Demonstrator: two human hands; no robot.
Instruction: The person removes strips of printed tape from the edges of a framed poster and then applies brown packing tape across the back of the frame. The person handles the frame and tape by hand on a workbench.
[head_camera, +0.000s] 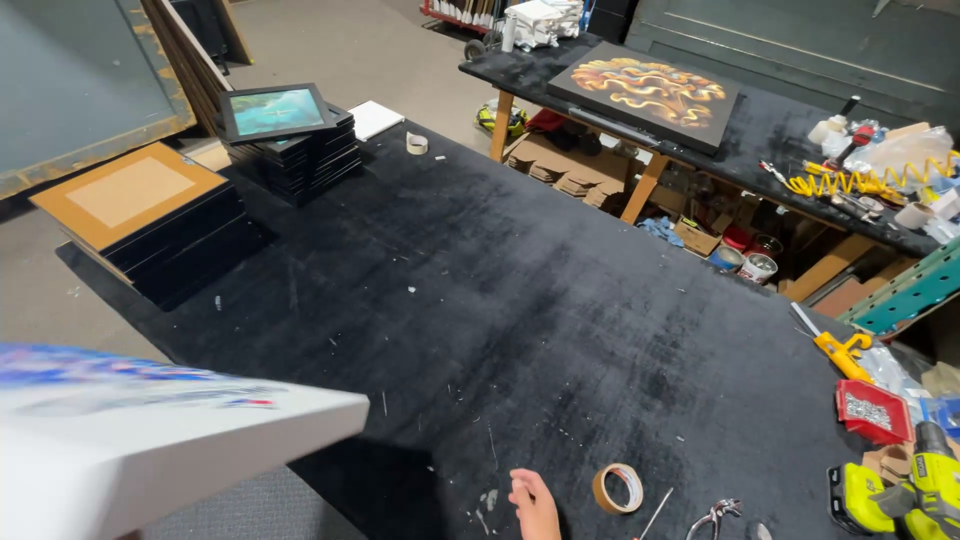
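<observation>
Cropping right hand (535, 505); canvas (150, 440) blurred, left hand hidden.

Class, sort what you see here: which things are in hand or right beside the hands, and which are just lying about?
In hand or beside it:
right hand
tape roll
white canvas
pliers

Lying about:
stacked black frames
swirl painting
yellow drill
coiled yellow hose

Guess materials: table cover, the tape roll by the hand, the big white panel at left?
Table cover: looks like black pile fabric, velvet or carpet, with brushed shading. Tape roll: tan paper-like tape, matte, probably masking tape. White panel: likely stretched canvas, white wrapped edge, painted face; blurred, so unsure.
</observation>
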